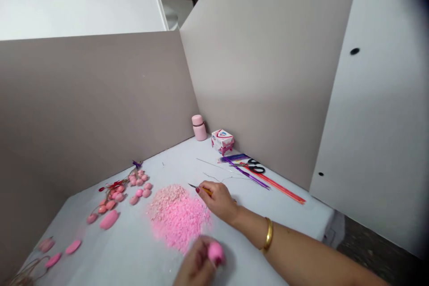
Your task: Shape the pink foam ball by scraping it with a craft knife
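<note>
My right hand [219,200] rests on the white table [140,259] beside a heap of pink shavings [179,215]. Its fingers are closed round a small knife with a yellow handle [200,188], blade pointing left. My left hand [197,264] is low at the frame's bottom, blurred, fingers curled round a pink rounded piece [215,252]. A gold bangle [267,234] sits on my right wrist.
Several pink carved pieces with wire stems [122,192] lie at left. A pink bottle [199,127] and a small box [222,140] stand in the far corner. Coloured sticks [264,179] and black scissors [256,166] lie at right. Grey partition boards enclose the table.
</note>
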The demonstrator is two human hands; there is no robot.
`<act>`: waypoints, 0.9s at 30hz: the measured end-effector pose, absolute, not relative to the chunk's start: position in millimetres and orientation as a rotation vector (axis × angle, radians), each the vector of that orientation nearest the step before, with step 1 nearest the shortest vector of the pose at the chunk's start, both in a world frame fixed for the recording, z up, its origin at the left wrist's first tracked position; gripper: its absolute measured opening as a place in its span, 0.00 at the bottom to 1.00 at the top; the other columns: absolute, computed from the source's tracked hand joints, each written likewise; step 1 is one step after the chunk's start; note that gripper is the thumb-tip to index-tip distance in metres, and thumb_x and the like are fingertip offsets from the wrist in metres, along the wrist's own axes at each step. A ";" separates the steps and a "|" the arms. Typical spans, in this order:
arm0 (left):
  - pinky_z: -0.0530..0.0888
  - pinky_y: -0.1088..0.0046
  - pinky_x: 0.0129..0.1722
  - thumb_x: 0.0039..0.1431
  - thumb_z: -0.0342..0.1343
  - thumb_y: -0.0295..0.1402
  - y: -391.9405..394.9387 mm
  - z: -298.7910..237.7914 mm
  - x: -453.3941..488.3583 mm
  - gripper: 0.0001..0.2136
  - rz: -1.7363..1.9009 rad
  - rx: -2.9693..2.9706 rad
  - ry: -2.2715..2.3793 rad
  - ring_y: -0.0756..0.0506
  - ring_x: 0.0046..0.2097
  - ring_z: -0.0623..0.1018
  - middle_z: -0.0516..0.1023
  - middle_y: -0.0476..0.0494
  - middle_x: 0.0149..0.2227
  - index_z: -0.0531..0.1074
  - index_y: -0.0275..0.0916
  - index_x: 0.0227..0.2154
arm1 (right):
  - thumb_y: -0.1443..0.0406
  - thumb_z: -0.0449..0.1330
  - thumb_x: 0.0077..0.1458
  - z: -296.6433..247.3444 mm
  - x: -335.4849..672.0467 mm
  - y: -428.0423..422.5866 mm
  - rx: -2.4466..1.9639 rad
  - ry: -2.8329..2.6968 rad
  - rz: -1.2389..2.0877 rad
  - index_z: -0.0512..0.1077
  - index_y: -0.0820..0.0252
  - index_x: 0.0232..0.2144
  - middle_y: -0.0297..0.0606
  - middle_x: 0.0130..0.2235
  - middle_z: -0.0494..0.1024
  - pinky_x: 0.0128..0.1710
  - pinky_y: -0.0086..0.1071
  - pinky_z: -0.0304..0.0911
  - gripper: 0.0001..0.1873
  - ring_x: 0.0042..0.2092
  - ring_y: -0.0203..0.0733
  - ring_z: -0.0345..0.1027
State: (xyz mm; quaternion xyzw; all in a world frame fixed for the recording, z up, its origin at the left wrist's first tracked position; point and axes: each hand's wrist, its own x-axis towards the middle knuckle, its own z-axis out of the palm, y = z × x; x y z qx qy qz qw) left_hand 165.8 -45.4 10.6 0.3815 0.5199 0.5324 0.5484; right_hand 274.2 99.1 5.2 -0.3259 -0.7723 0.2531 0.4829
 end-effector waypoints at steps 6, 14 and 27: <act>0.65 0.63 0.50 0.48 0.61 0.53 -12.8 2.1 160.3 0.20 1.403 0.837 1.312 0.42 0.42 0.76 0.81 0.44 0.34 0.74 0.41 0.34 | 0.58 0.51 0.64 18.9 283.9 109.5 -0.792 -1.729 0.598 0.67 0.55 0.24 0.29 0.21 0.65 0.26 0.30 0.51 0.17 0.24 0.38 0.59; 0.63 0.69 0.52 0.56 0.56 0.51 25.5 -7.7 178.8 0.17 1.483 0.845 1.305 0.45 0.50 0.72 0.76 0.46 0.41 0.69 0.44 0.39 | 0.55 0.52 0.64 26.8 296.0 121.5 -0.805 -1.557 0.594 0.65 0.55 0.24 0.27 0.20 0.59 0.23 0.30 0.49 0.17 0.22 0.38 0.54; 0.62 0.65 0.52 0.56 0.56 0.49 72.3 3.6 199.1 0.17 1.543 0.850 1.437 0.43 0.49 0.70 0.73 0.42 0.43 0.69 0.40 0.38 | 0.57 0.51 0.66 38.2 314.8 126.8 -0.782 -1.367 0.523 0.65 0.58 0.27 0.26 0.21 0.57 0.22 0.29 0.48 0.16 0.23 0.35 0.50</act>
